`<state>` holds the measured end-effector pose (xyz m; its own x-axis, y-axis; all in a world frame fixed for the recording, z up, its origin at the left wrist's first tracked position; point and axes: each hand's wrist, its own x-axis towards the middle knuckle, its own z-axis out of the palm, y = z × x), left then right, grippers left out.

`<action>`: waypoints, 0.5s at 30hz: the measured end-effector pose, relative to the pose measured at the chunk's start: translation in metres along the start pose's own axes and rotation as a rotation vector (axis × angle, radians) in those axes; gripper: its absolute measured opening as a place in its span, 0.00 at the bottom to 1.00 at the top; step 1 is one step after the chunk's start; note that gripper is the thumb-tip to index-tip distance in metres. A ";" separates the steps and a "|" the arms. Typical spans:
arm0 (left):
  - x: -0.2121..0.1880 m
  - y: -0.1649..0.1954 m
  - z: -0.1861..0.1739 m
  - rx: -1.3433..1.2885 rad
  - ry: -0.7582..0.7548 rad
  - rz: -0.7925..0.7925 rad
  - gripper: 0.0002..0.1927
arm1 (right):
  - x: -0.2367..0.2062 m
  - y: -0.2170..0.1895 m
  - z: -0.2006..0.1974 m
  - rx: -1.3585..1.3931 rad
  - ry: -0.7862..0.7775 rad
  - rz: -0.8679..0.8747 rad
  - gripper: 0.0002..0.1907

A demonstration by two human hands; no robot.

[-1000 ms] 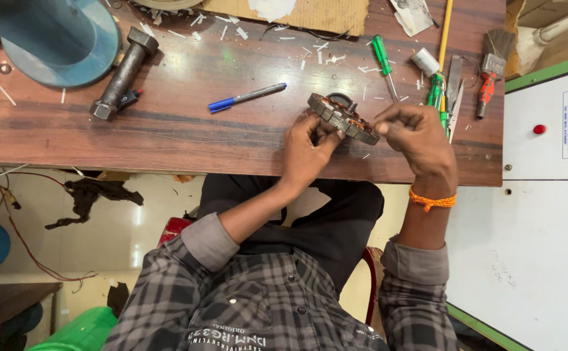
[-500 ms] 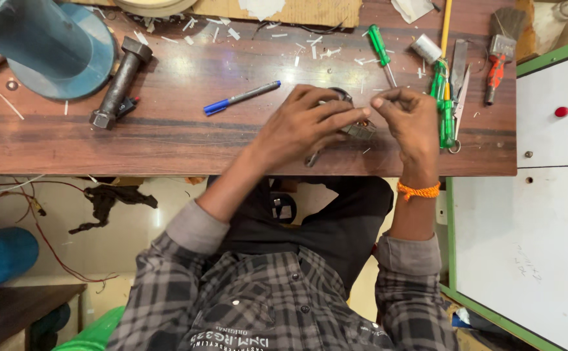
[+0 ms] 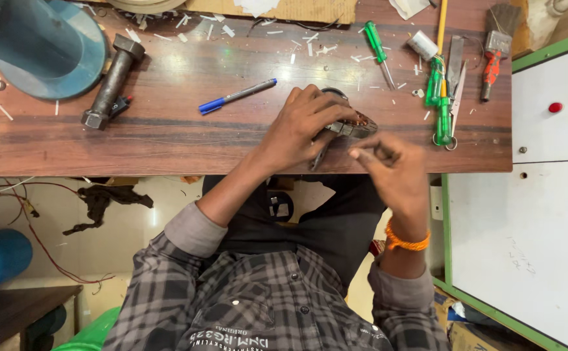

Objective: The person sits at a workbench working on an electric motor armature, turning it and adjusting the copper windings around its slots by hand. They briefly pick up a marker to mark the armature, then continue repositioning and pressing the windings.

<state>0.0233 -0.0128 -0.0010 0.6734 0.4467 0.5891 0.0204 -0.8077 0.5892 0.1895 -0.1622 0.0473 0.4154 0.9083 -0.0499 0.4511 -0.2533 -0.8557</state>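
Copper-wound stator [image 3: 355,125] lies on the worktop [image 3: 186,140] close to its near edge, mostly covered by the left hand [image 3: 303,130], whose fingers are curled down over it and press it in place; only a rim of copper winding and a strip of metal core show at its right side. Half a second ago both hands met over the part; now the right hand [image 3: 394,175] has come off it and hangs just past the worktop edge, fingers loosely bent with the thumb and forefinger drawn near each other; whether they pinch a thin wire I cannot tell, since that hand is blurred. So the part is held by one hand alone, and the other seems to be drawing back or pulling something fine.

Going left to right across the worktop: a blue cylinder base [image 3: 34,45] at the far left corner; a large steel bolt [image 3: 110,81] just beside it; a blue marker pen [image 3: 237,96] near the left hand; then the stator; a green screwdriver [image 3: 378,53] beyond it; green-handled scissors [image 3: 441,104] well clear to the right; a paintbrush [image 3: 497,49] near the right edge. Bare wood lies open between the bolt and the left hand; the near edge is tight against the stator; a white cabinet [image 3: 543,169] bounds the right side.
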 end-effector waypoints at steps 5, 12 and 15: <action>0.004 -0.001 -0.006 -0.050 -0.045 0.035 0.24 | -0.013 0.011 0.044 -0.241 0.208 -0.322 0.04; -0.012 -0.007 -0.006 0.231 0.060 0.401 0.25 | -0.041 0.032 0.064 -0.014 0.351 -0.151 0.04; -0.019 -0.012 0.001 0.355 0.085 0.449 0.20 | -0.050 0.023 0.051 0.072 0.319 -0.153 0.07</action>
<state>0.0111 -0.0119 -0.0205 0.6122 0.0477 0.7893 0.0029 -0.9983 0.0581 0.1392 -0.1961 0.0042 0.5780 0.7815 0.2350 0.4749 -0.0879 -0.8756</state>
